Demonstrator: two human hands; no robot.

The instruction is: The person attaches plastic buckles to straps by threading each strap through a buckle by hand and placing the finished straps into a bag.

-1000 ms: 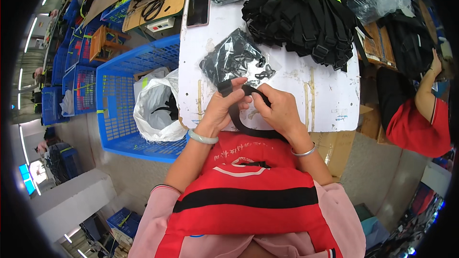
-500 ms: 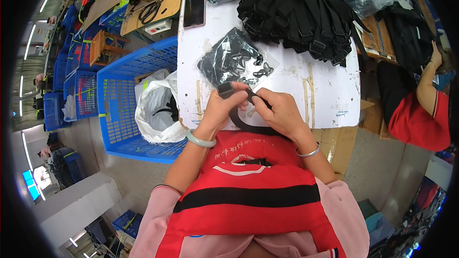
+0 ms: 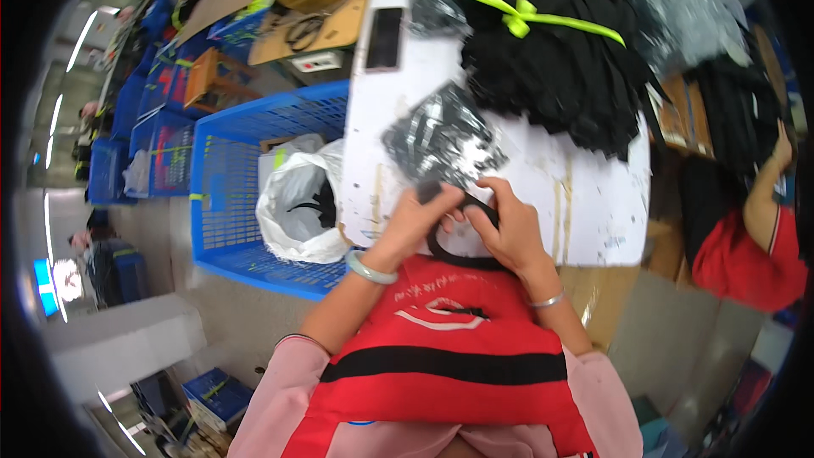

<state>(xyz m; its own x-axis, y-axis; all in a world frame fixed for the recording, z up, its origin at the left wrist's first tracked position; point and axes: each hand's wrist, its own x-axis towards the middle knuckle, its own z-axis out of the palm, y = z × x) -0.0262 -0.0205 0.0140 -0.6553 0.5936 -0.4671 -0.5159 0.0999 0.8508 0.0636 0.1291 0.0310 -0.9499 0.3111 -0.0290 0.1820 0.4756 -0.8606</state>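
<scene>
Both hands meet at the near edge of the white table (image 3: 585, 203). My left hand (image 3: 415, 222) and my right hand (image 3: 509, 229) together grip a black strap (image 3: 449, 256) that loops down toward my lap. A small black buckle piece sits between the fingers of the two hands. Just beyond them lies a clear bag of small black parts (image 3: 441, 140).
A large bundle of black straps tied with a yellow-green ribbon (image 3: 543, 42) fills the far table. A dark phone (image 3: 386, 38) lies at the far left. A blue crate (image 3: 246, 187) holding a white plastic bag (image 3: 297, 199) stands left. A person in red (image 3: 746, 254) sits right.
The hands stay together on the strap at the table edge; the fingers have shifted slightly on the buckle.
</scene>
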